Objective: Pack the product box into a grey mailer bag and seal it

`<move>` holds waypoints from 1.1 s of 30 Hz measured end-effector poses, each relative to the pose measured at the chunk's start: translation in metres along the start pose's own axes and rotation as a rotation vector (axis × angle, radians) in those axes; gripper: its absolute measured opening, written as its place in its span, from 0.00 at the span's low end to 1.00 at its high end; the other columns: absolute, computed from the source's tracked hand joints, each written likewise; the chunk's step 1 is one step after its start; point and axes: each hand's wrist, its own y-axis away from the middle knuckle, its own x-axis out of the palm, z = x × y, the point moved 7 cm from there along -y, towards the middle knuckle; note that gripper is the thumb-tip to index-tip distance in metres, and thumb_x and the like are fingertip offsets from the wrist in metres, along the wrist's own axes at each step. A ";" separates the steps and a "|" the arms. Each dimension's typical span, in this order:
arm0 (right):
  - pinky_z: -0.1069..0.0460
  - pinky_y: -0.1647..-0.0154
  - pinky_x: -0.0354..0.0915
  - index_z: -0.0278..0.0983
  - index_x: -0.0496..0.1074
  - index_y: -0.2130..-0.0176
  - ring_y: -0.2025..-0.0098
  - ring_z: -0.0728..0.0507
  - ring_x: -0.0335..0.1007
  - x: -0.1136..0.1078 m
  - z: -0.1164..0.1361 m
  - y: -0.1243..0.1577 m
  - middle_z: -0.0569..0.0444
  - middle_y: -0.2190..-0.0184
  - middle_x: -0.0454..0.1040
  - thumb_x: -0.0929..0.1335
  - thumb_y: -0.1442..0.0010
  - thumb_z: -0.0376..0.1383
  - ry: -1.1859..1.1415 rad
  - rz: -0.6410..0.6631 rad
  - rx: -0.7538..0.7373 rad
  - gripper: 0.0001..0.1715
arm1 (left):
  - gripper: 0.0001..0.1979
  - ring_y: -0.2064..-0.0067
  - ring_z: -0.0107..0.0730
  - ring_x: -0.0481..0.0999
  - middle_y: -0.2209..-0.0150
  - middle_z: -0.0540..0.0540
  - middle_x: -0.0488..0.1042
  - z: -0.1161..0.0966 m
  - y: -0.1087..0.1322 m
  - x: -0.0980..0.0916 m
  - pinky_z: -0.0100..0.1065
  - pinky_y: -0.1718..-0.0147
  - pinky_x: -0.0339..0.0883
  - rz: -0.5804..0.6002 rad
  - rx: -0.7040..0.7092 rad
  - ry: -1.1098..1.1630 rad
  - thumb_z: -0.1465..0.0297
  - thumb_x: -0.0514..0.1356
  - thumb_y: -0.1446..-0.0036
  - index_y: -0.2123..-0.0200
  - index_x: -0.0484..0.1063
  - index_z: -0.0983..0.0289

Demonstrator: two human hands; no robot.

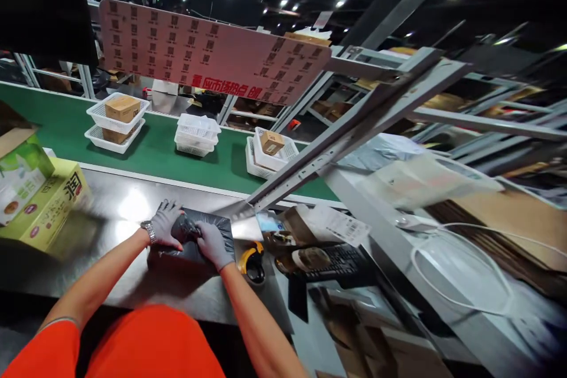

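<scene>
A black plastic mailer bag (221,230) lies flat on the steel worktable (110,212). My left hand (166,223), in a grey glove with a metal watch at the wrist, presses on the bag's left part. Beside it, my right hand (214,244), also in a grey glove, grips the bag's middle where it bunches up. Both hands touch each other over the bag. What is inside the bag is hidden.
A yellow tape dispenser (252,260) lies right of my right hand, next to a keyboard (341,260) and paper labels (345,225). Green and yellow cartons (35,195) stand at the left. White baskets (116,121) with cardboard boxes ride the green conveyor (163,153) behind. Flat cardboard (509,218) is stacked at the right.
</scene>
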 end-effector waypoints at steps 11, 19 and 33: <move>0.46 0.54 0.67 0.39 0.80 0.45 0.50 0.32 0.86 0.004 0.012 0.036 0.41 0.50 0.88 0.68 0.33 0.35 0.069 0.113 0.146 0.19 | 0.27 0.22 0.55 0.67 0.24 0.67 0.71 -0.027 -0.014 0.018 0.60 0.20 0.58 0.082 0.224 -0.103 0.75 0.65 0.39 0.35 0.78 0.66; 0.45 0.55 0.69 0.38 0.80 0.49 0.52 0.32 0.85 0.004 0.013 0.028 0.43 0.53 0.88 0.68 0.30 0.47 0.047 0.105 0.000 0.19 | 0.25 0.23 0.55 0.70 0.27 0.72 0.74 -0.043 -0.014 0.030 0.56 0.19 0.60 0.033 0.132 -0.191 0.77 0.57 0.33 0.36 0.78 0.71; 0.30 0.19 0.63 0.33 0.72 0.33 0.19 0.32 0.61 0.047 -0.025 0.019 0.33 0.23 0.66 0.61 0.30 0.31 -0.432 -0.372 -0.025 0.29 | 0.37 0.15 0.52 0.54 0.18 0.72 0.57 -0.065 -0.002 0.058 0.55 0.18 0.55 0.009 -0.143 -0.254 0.78 0.51 0.32 0.20 0.62 0.72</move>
